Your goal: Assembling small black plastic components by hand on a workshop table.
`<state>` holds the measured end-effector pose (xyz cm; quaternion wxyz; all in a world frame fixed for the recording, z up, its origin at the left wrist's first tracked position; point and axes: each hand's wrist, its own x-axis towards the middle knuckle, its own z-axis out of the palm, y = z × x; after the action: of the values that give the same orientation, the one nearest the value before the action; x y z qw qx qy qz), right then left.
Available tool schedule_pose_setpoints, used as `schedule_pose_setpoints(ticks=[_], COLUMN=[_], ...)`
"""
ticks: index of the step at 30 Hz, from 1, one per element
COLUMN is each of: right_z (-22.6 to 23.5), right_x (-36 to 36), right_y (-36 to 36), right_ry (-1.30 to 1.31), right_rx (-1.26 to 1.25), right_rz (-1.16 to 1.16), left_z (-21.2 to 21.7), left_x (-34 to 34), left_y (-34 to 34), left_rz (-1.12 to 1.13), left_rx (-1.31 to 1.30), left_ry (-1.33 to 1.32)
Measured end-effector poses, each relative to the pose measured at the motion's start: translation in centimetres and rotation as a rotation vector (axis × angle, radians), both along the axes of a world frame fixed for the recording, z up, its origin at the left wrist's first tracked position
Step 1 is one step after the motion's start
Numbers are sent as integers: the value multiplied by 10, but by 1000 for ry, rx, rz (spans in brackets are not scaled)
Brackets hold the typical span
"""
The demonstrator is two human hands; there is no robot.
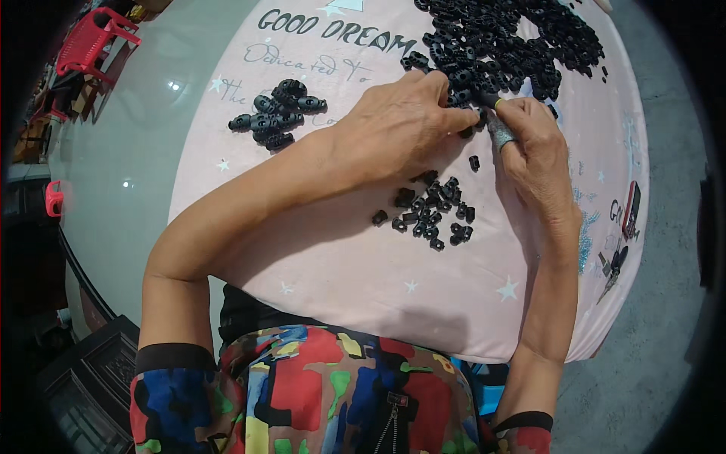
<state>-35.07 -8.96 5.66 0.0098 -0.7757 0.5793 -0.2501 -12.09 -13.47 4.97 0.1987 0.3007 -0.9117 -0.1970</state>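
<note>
Both hands meet at the near edge of a heap of black plastic cord locks [484, 45]. My left hand [401, 121] reaches across from the left, its fingers closed at a small black cord lock piece [482, 118]. My right hand [538, 147] is closed on a slim dark tool [490, 98] with a yellow-green band; its tip is too small to make out. Grey tape [501, 135] wraps a digit of my right hand. Below my hands lie several small black parts [431, 212], and one black part [474, 163] lies apart from them.
A group of black cord locks [272, 113] lies left of my left forearm. The round table wears a pale pink printed cloth [340, 257]. At its right edge lie a red and black phone-like device [631, 210] and small scissors-like tools [616, 265]. A red plastic chair [94, 41] stands at far left.
</note>
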Motion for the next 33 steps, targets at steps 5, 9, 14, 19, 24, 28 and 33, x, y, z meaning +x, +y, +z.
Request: schedule_pose_setpoints(ticks=[5,9,14,19,24,28,33], right_z=[0,-5,-5,-5,3,18,27], right_x=[-1,3,3,4,0,1,4], right_y=[-2,-4,-7,-7,-2,6,11], right_ry=[-5,54,90,79,86,-7,-230], right_rx=[-2,-29,-45,-72,14,174,437], right_rz=[-19,13,39,51,23,25,-6], left_z=[-11,-21,-20,-23,-23,-21,-17], left_x=[6,4,0,-10,-7,-6,5], left_y=[-3,-9,-11,-11,-11,-11,-12], left_rz=[71,54,33,-1,32,18,80], left_rx=[40,-5,-15,-126,-47,-51,13], left_ry=[162,238,255,215,207,212,318])
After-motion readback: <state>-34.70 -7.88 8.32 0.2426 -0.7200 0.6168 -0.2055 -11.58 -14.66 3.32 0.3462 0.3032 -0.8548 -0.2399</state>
